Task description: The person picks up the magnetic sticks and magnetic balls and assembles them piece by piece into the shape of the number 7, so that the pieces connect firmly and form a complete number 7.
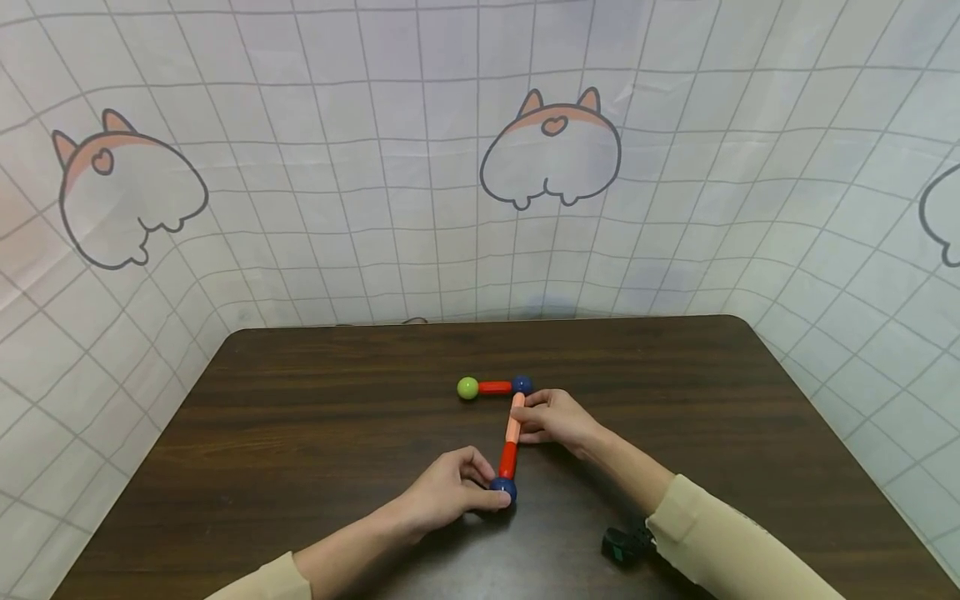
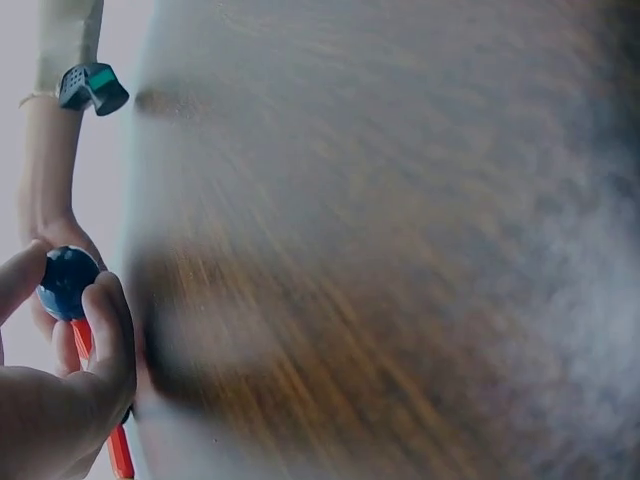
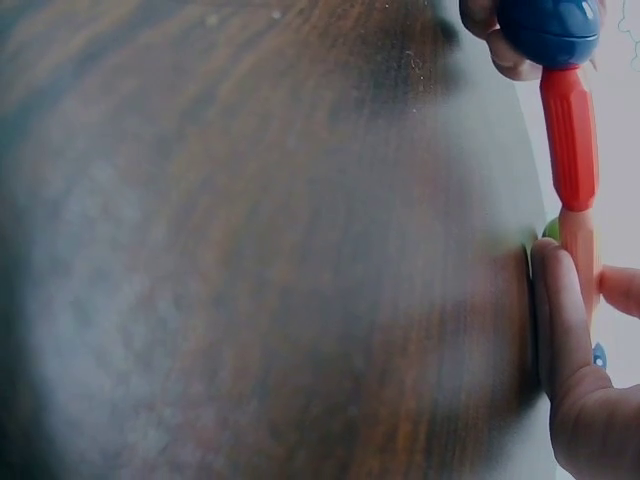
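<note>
With thumb and fingers, my left hand (image 1: pixel 450 487) pinches a dark blue ball (image 1: pixel 502 487). A red rod (image 1: pixel 508 460) runs from that ball and meets an orange-pink rod (image 1: pixel 513 425) end to end. Fingers and thumb of my right hand (image 1: pixel 558 421) pinch the orange-pink rod. Its far end lies close to a second blue ball (image 1: pixel 522 384); in the head view I cannot tell if they touch. The right wrist view shows the nearer blue ball (image 3: pixel 550 30), red rod (image 3: pixel 568 140) and orange-pink rod (image 3: pixel 578 245) in one line.
Behind the hands, a green ball (image 1: pixel 467 388) and another red rod (image 1: pixel 495 387) join the second blue ball on the dark wooden table (image 1: pixel 300 417). A black wrist device (image 1: pixel 626 544) is by the right sleeve. A white grid-patterned curtain (image 1: pixel 337 167) surrounds the table's back and sides.
</note>
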Demonstrator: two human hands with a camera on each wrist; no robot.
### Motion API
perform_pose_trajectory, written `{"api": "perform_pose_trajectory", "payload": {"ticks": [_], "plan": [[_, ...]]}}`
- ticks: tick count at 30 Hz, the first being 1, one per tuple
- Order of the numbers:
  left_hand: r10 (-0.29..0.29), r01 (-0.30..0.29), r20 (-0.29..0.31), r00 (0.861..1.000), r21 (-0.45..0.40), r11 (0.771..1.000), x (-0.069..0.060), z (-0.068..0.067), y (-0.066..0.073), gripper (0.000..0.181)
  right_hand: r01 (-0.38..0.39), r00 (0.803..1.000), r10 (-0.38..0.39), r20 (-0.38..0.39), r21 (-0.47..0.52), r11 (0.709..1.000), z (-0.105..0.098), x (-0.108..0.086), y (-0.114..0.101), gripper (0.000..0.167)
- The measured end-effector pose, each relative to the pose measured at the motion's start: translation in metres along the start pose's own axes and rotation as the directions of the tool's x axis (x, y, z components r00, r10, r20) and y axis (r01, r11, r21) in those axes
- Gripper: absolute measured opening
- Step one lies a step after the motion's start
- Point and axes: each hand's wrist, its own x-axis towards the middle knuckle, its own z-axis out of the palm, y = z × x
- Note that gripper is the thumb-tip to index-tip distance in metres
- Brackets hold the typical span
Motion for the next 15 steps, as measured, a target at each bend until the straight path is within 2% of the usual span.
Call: {"api": "perform_pose_trajectory", "payload": {"ticks": [7, 15], "plan": [[0.008, -0.008, -0.006, 1.0, 0.007, 1.0, -0.0003, -0.0002, -0.0007, 0.031, -0.001, 1.0, 0.001, 0.0, 0.003, 1.0, 0.0005, 0.0007, -0.0006, 0.046], [0.011, -0.01, -0.008, 1.0, 0.007, 1.0, -0.0006, -0.0002, -0.002, 0.032, -0.005, 0.999, 0.006, 0.042, -0.029, 1.0, -0.0054, 0.0016, -0.0038, 0.045]]}}
